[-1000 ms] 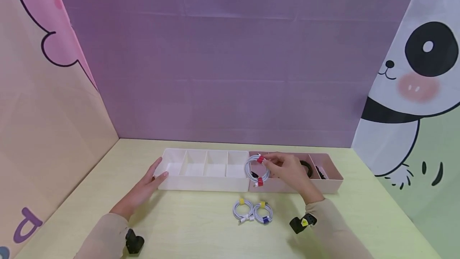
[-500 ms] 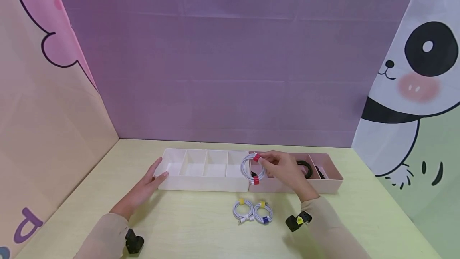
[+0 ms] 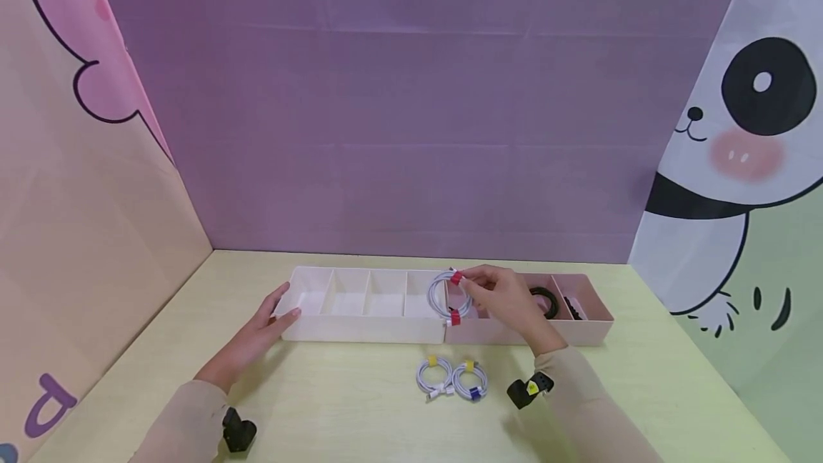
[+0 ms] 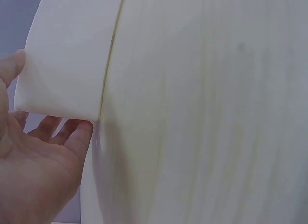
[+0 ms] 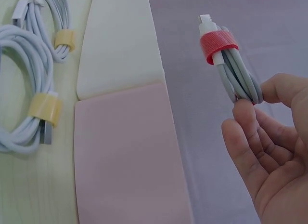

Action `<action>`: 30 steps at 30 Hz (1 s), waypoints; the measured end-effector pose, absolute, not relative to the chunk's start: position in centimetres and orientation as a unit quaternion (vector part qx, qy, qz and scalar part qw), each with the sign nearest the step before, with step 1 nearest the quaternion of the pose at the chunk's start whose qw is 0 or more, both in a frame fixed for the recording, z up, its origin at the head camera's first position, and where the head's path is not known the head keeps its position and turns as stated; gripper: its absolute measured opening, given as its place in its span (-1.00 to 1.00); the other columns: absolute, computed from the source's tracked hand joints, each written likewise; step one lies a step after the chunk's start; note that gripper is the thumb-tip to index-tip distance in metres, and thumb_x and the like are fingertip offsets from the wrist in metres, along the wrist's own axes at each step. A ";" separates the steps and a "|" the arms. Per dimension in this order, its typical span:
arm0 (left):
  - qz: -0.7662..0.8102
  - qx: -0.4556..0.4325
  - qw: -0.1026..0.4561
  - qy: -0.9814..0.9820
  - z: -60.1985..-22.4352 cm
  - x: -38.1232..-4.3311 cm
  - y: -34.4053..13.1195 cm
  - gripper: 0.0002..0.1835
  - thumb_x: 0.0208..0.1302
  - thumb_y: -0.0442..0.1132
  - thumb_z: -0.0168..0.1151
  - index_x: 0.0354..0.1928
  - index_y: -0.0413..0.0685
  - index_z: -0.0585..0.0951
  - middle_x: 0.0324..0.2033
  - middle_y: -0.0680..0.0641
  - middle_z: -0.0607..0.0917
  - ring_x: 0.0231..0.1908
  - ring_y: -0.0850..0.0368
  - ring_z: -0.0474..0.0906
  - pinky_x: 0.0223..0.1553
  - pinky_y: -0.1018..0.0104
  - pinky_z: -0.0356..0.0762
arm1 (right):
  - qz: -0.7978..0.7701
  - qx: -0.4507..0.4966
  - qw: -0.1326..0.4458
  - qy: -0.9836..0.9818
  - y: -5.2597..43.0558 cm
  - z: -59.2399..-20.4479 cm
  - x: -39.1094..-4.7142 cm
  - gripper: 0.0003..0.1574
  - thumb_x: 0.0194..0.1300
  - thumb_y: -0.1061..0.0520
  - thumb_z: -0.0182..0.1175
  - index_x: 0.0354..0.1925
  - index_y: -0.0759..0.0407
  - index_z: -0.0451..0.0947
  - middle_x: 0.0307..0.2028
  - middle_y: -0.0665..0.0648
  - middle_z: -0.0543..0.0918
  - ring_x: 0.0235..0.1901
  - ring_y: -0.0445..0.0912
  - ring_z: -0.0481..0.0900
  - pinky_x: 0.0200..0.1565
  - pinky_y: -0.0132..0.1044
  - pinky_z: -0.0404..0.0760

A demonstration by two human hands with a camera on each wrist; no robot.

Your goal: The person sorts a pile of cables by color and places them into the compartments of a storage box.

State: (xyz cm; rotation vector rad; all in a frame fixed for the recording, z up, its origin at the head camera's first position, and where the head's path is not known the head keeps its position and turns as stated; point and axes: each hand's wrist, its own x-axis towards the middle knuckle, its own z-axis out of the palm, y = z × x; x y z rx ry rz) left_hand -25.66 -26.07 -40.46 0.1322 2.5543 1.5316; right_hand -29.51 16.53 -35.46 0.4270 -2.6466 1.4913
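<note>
My right hand (image 3: 504, 299) pinches a coiled white charging cable (image 5: 235, 65) fastened with red straps. In the head view this cable (image 3: 432, 299) hangs over the meeting ends of a white divided box (image 3: 366, 329) and a pink divided box (image 3: 527, 334). My left hand (image 3: 257, 334) rests at the white box's left end. In the left wrist view, the left thumb touches the white box (image 4: 67, 65) at its rim, and the other fingers lie against its end. Two coiled white cables, one (image 3: 424, 381) with a yellow strap and another (image 3: 464, 393) with yellow and blue straps, lie in front.
A coiled black cable (image 3: 546, 306) and a small dark item (image 3: 572, 308) sit in the pink box's right-hand compartments. Both boxes stand end to end on the pale wood table (image 3: 360, 406). Behind hangs a purple cloth (image 3: 411, 127), with printed panels at both sides.
My right hand has moved slightly left and up with the red-strapped cable, from over the pink box toward the white box's right end. The left hand has stayed put.
</note>
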 end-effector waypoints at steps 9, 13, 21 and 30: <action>0.520 0.043 0.075 0.850 -40.6 -25.7 -26.1 -0.08 0.50 0.21 0.03 0.61 0.13 -0.26 0.54 -0.36 -0.23 0.46 -0.46 -0.12 0.36 -0.34 0.06 | 0.466 0.136 0.048 -0.873 16.1 -35.1 -29.7 -0.71 0.39 0.06 0.29 0.02 0.12 0.70 -0.39 0.04 0.66 -0.42 0.00 0.61 -0.44 -0.24 0.61; 0.526 0.043 0.075 0.846 -40.7 -25.7 -26.1 -0.08 0.50 0.19 0.04 0.60 0.09 -0.25 0.53 -0.39 -0.25 0.46 -0.48 -0.16 0.37 -0.35 0.03 | 0.459 0.131 0.049 -0.877 15.9 -35.0 -29.6 -0.70 0.39 0.05 0.29 0.03 0.11 0.69 -0.39 0.03 0.65 -0.43 -0.06 0.59 -0.42 -0.24 0.61; 0.524 0.035 0.084 0.847 -40.7 -25.7 -26.2 -0.09 0.49 0.23 0.03 0.59 0.12 -0.23 0.52 -0.41 -0.28 0.46 -0.50 -0.21 0.38 -0.38 -0.07 | 0.465 0.134 0.047 -0.874 15.8 -34.9 -29.8 -0.70 0.40 0.06 0.27 0.03 0.14 0.68 -0.41 0.04 0.65 -0.39 0.04 0.62 -0.39 -0.14 0.64; 0.524 0.034 0.084 0.847 -40.6 -25.7 -26.2 -0.12 0.50 0.22 0.02 0.57 0.09 -0.21 0.51 -0.43 -0.27 0.46 -0.50 -0.19 0.38 -0.38 -0.10 | 0.461 0.145 0.053 -0.874 15.6 -34.8 -30.1 -0.66 0.40 0.04 0.27 0.05 0.17 0.68 -0.44 0.03 0.66 -0.43 -0.02 0.63 -0.43 -0.24 0.61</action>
